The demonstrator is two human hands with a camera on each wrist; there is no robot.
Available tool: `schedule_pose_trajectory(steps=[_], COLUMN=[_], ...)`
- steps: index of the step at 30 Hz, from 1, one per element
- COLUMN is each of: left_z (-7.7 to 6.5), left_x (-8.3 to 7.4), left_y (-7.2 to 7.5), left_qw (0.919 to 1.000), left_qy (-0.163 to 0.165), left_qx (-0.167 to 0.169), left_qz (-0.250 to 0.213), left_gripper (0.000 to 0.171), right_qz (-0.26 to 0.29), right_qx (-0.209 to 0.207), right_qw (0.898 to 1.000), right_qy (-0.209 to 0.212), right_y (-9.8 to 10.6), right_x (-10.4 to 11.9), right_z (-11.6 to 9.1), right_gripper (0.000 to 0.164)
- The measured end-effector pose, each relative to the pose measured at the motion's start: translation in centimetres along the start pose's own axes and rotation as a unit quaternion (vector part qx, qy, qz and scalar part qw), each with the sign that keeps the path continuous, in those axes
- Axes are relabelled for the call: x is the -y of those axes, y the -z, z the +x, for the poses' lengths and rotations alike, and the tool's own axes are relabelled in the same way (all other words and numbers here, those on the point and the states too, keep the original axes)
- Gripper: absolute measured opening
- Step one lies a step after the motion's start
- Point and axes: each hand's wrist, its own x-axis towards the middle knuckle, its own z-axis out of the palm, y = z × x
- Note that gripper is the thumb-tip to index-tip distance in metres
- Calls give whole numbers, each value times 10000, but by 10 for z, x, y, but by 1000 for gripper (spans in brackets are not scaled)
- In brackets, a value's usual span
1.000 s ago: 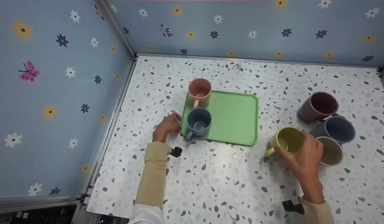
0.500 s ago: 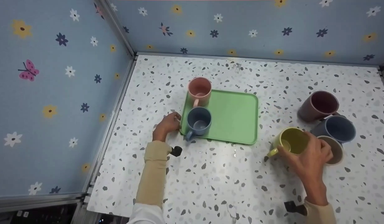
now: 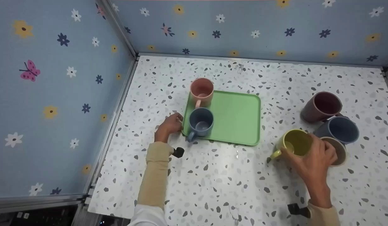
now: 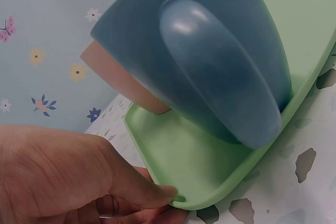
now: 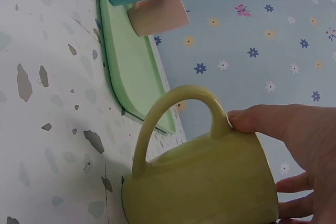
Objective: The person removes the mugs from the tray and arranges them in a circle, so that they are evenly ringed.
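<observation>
My right hand (image 3: 314, 160) grips a yellow mug (image 3: 295, 140) at its rim, at the right of the head view. In the right wrist view, the thumb touches the yellow mug (image 5: 205, 182) near the top of its handle. A green tray (image 3: 236, 117) lies on the table, its left front corner pinched by my left hand (image 3: 170, 125). The left wrist view has the thumb on the tray rim (image 4: 202, 201) and fingers at its underside. A pink mug (image 3: 202, 89) and a blue mug (image 3: 201, 121) stand along the tray's left side.
Beyond my right hand stand a maroon mug (image 3: 322, 106), another blue mug (image 3: 343, 130) and a beige mug (image 3: 336, 150), partly hidden by the hand. Flower-patterned walls (image 3: 237, 28) border the speckled table (image 3: 194, 188) at the back and left.
Between one second and half a second ago, my right hand shifted slightly right with the yellow mug. Since then it has hardly moved. The left hand and tray stay in place.
</observation>
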Motion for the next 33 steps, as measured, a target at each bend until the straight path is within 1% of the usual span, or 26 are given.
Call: schedule_pose_trajectory(steps=[4, 7, 12, 14, 18, 21, 24, 28, 30, 33], left_z=[1, 0, 0, 0, 0, 0, 0, 0, 0, -1], left_x=[0, 1, 0, 0, 0, 0, 1, 1, 0, 0], left_y=[0, 0, 0, 0, 0, 0, 0, 0, 0, 0], left_qw=[10000, 10000, 9999, 9999, 9999, 9999, 10000, 10000, 10000, 10000], left_qy=[37, 11, -75, -86, -69, -46, -38, -26, -7, -44], left_qx=[-5, -34, -75, -81, -82, -92, -77, -52, -43, -49], left_qz=[-54, -71, -18, -7, -12, -4, -15, -27, -40, -40], left_gripper=[35, 35, 35, 35, 35, 35, 36, 37, 37, 37], right_qz=[-35, -199, -436, -451, -409, -255, -15, 395, 580, 771], right_qx=[32, 222, 620, 693, 561, 336, 142, -9, -23, 51], right_qw=[10000, 9996, 9971, 9966, 9976, 9989, 9989, 9952, 9921, 9887], right_qy=[40, 21, -34, -26, 83, 223, 457, 896, 1109, 1282], right_y=[-1, 1, 5, 7, 6, 4, 0, -8, -13, -20], right_x=[0, 2, 7, 10, 16, 23, 32, 47, 54, 66], right_z=[-1, 0, 0, 0, 3, 6, 10, 17, 20, 24], right_gripper=[97, 100, 110, 109, 101, 94, 90, 85, 84, 84])
